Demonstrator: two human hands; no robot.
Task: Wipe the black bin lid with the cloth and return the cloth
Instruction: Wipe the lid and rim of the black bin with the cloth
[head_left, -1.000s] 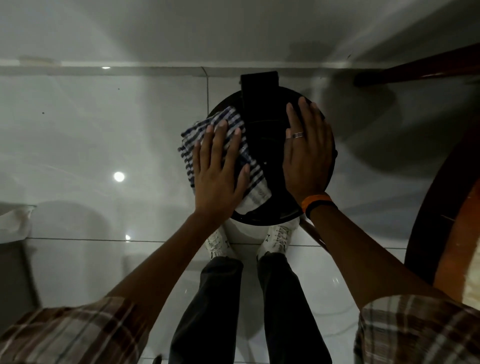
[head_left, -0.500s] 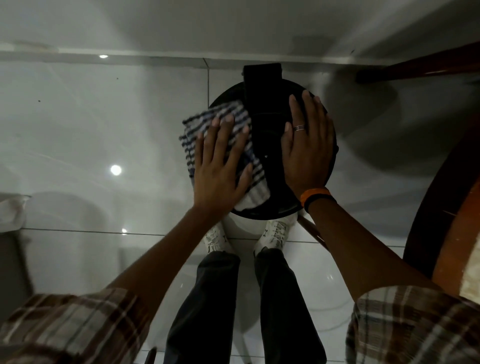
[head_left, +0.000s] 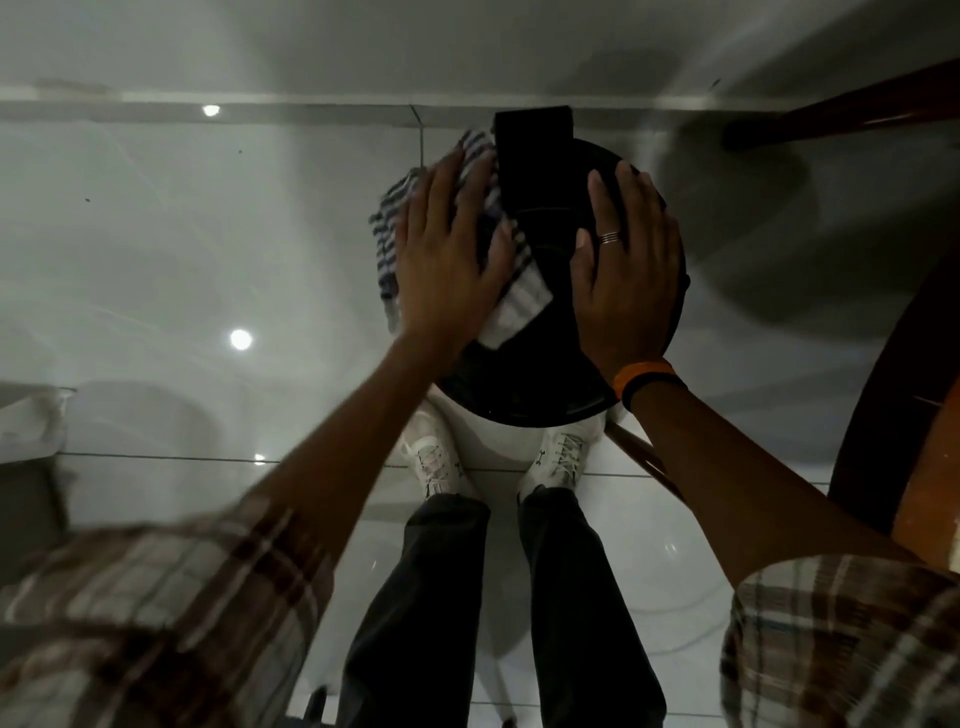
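Observation:
A round black bin lid (head_left: 540, 374) with a raised black handle strip sits right below me, on a white bin. My left hand (head_left: 449, 260) lies flat, fingers spread, pressing a blue-and-white striped cloth (head_left: 519, 296) onto the lid's left half. Part of the cloth hangs off the lid's left rim. My right hand (head_left: 628, 265) rests flat on the right half of the lid, with a ring on one finger and an orange and black band at the wrist.
My white shoes (head_left: 436, 462) stand on glossy white floor tiles (head_left: 182, 260) just in front of the bin. A dark wooden round table edge (head_left: 883, 415) curves along the right. A wooden leg (head_left: 831, 111) crosses the top right. A white object (head_left: 31, 421) sits at the left edge.
My left hand has slid the cloth away from me along the lid's left side, toward its far rim. The right hand has stayed flat on the right half.

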